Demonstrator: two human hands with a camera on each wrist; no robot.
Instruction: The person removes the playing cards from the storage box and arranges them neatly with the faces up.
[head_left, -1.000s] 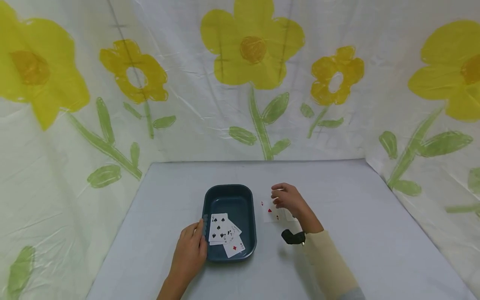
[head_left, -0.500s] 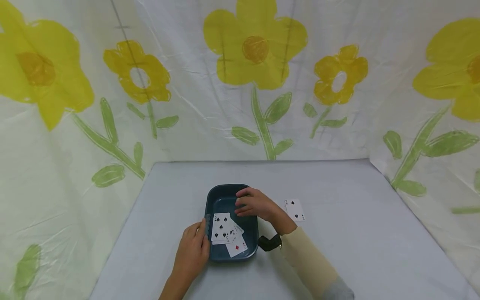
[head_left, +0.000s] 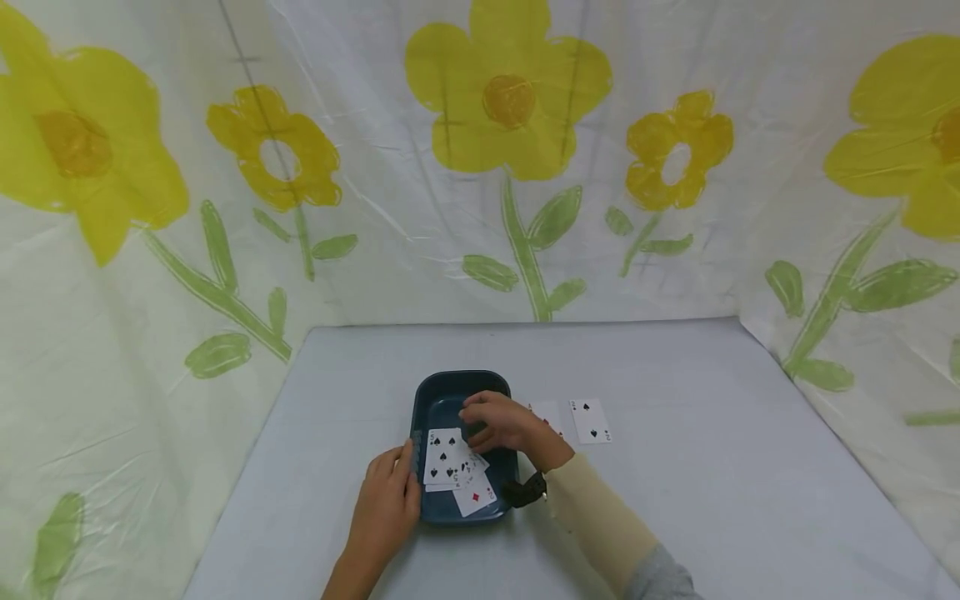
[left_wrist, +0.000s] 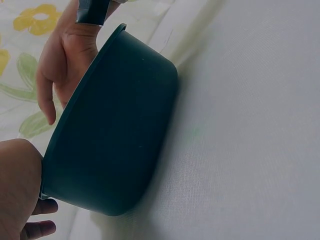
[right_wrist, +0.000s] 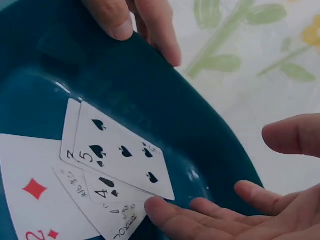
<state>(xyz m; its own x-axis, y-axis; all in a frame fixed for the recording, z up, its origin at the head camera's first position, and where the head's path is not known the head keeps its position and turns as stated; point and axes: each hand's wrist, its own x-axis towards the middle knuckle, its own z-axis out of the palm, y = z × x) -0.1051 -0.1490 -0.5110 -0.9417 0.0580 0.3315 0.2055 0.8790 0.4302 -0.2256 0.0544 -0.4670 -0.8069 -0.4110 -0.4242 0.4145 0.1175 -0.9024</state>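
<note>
The left hand (head_left: 384,496) pinched the left rim of the blue tray (head_left: 444,407) between thumb and fingers. The right hand (head_left: 504,423), thumb spread from its fingers, hung over overlapping cards (head_left: 442,454) inside; whether it touched them was unclear. A two of spades (head_left: 590,421) lay on the table (head_left: 720,475) outside

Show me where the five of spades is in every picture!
Head: five of spades, below and slightly left of the picture's middle, inside the dark teal tub.
Left wrist: not in it; we see the tub's outer wall.
Right wrist: five of spades, left of and slightly below the middle.
Shared landmark: the dark teal tub.
</note>
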